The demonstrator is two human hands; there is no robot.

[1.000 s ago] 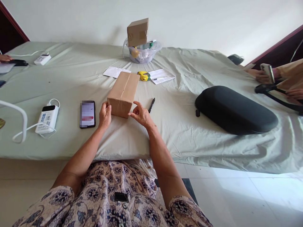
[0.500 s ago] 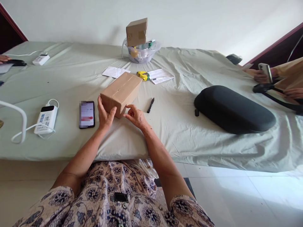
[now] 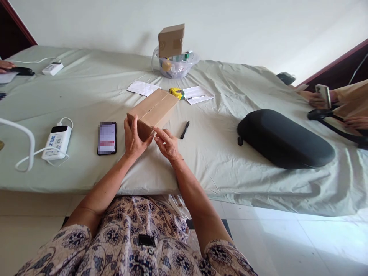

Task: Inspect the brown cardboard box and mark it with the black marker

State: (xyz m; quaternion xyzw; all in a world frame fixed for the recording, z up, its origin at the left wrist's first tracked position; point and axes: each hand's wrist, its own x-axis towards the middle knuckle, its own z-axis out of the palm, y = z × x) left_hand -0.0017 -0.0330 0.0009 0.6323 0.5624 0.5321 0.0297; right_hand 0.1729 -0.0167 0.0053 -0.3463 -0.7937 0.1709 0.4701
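A taped brown cardboard box (image 3: 155,109) lies at an angle on the pale green sheet (image 3: 86,96) in front of me. My left hand (image 3: 133,140) is wrapped round its near left end, thumb on the front face. My right hand (image 3: 166,143) has curled fingers touching the box's near corner from the right. A black pen (image 3: 184,130) lies just right of my right hand. A black phone (image 3: 107,138) with a lit screen lies left of my left hand.
A white power bank (image 3: 56,142) with a white cable lies at the left. A long black case (image 3: 286,140) lies at the right. Behind the box are papers (image 3: 143,87), a yellow tape measure (image 3: 175,92) and a clear bowl (image 3: 175,65) topped by a second box. Other people's hands are at both edges.
The box has been turned clockwise so its far end points right. My left hand moved from its side round onto its near end; my right hand drew in to the near corner.
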